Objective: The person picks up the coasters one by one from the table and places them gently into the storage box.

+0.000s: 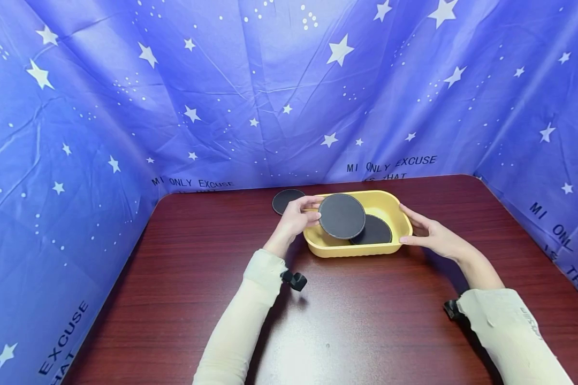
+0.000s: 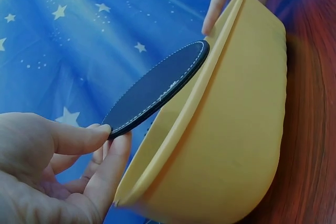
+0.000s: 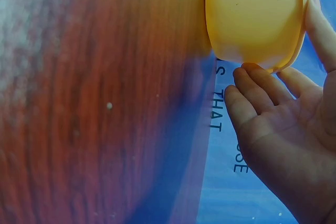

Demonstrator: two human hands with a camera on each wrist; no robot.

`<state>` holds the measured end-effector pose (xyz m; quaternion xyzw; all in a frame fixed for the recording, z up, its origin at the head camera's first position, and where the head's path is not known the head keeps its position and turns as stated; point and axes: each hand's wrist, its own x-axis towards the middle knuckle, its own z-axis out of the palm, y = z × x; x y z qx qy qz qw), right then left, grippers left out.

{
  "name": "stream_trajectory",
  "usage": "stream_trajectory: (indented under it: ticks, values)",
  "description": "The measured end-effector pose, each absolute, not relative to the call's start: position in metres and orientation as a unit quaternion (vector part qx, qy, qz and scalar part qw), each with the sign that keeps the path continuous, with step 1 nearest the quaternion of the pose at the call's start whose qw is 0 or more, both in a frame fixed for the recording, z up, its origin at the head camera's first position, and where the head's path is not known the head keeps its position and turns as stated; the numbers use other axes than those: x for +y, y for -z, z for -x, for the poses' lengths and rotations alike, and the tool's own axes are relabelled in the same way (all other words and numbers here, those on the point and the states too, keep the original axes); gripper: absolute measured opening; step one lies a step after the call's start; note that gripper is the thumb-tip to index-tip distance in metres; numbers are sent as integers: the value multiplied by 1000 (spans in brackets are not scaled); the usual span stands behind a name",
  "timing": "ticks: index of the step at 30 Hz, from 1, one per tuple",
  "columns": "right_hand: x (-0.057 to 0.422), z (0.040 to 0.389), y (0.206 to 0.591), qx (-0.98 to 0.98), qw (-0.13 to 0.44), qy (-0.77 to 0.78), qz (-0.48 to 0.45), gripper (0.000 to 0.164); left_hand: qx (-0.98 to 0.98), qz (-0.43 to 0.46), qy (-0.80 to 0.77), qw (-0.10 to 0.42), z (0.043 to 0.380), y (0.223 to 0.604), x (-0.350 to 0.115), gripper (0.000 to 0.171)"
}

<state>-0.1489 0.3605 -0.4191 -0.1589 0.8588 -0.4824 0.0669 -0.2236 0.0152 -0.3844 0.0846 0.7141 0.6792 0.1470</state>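
Observation:
My left hand [image 1: 297, 216] pinches the left edge of a round black coaster [image 1: 342, 216] with pale edge stitching, thumb on top and fingers below. In the left wrist view this coaster [image 2: 155, 90] tilts over the opening of a yellow oblong basin [image 2: 231, 103]. A second black coaster [image 1: 378, 231] lies inside the basin, partly hidden by the held one. My right hand [image 1: 435, 235] rests against the basin's right end, thumb at the near corner and index finger at the far one. In the right wrist view its fingers are nearly straight under the basin [image 3: 254, 14].
Another black coaster [image 1: 286, 201] lies on the dark red wooden table [image 1: 337, 310], behind my left hand and left of the basin. Blue star-print cloth [image 1: 250, 96] hangs round the table's back and sides. Both sleeved wrists carry black straps.

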Motion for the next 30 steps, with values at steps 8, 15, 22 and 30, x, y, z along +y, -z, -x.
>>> stream_trajectory:
  ticks: [8,15,22,30]
  values:
    - [360,149,418,858,60,484,162,84,736,-101,-653,143,224,386,31,47]
    - [361,148,417,856,67,488,158,84,767,-132,-615,128,221,388,45,44]
    - [361,147,417,857,68,487,153,84,785,-137,-592,121,223,393,54,44]
    - [360,147,417,858,67,485,155,84,808,-136,-560,120,224,399,63,41]
